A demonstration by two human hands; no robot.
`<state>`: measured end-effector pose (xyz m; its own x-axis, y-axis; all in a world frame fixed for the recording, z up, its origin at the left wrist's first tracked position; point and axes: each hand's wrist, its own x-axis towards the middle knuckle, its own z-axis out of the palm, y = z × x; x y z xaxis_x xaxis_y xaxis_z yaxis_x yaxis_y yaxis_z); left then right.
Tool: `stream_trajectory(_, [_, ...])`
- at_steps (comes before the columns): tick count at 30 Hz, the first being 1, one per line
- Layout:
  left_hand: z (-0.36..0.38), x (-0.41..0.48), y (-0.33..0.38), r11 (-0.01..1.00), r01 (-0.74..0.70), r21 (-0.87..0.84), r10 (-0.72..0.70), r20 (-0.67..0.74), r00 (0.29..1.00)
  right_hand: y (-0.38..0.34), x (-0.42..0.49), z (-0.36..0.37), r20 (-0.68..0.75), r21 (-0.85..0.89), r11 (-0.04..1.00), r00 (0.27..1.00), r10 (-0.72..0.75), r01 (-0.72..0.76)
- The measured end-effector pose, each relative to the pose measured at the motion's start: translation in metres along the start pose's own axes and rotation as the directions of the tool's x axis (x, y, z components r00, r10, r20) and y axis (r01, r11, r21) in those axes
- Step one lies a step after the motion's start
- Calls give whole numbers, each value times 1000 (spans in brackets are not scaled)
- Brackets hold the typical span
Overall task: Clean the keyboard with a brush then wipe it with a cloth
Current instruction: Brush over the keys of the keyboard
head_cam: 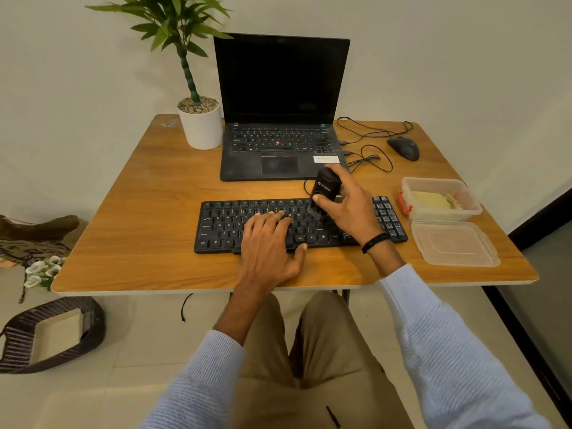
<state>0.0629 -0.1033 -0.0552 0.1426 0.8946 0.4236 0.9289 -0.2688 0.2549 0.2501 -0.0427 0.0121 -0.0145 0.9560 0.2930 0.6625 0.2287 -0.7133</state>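
A black keyboard (223,226) lies on the wooden table (148,193) in front of me. My left hand (267,243) rests flat on its middle keys, fingers straight and thumb at the front edge. My right hand (346,205) grips a black brush (323,188) upright, its bristles down on the keys right of centre. A yellowish cloth (433,201) sits inside an open clear plastic box (470,198) at the right of the table.
A black laptop (280,119) stands open behind the keyboard, with a potted plant (199,125) to its left and a wired mouse (404,148) to its right. The box's lid (453,244) lies near the right front corner. Bags lie on the floor at the left.
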Motion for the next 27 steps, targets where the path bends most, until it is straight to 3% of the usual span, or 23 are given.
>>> stream_trajectory(2, [0,0,0,1000,-1,-1,1,4,1000,0,4,-1,29,-26,1000,999,-16,17])
stream_trajectory(5, [-1,-1,1,1000,0,0,0,10,1000,6,11,-6,-89,-86,996,996,17,-24])
stream_trajectory(9, [-1,0,0,1000,7,9,-7,15,1000,6,9,-6,86,-51,997,995,-58,63])
stream_trajectory(13, [-1,-1,0,1000,-3,4,3,16,1000,3,16,-8,-8,-91,996,1000,-18,17])
stream_trajectory(18, [-1,-1,1,1000,1,4,-1,17,1000,-5,21,1,257,68,992,959,-123,109])
stream_trajectory(20, [-2,-2,1,1000,0,-3,0,15,1000,-5,29,-4,282,-16,993,953,-108,117])
stream_trajectory(23, [-2,-1,0,1000,8,-9,-8,19,1000,-5,43,-20,277,-337,930,959,-54,150])
stream_trajectory(24, [-1,0,0,1000,8,-12,-8,20,1000,-5,46,-22,259,-369,919,965,-39,136])
stream_trajectory(27, [-1,-1,0,1000,5,-16,-5,14,1000,-14,46,-13,340,-103,986,936,-91,134])
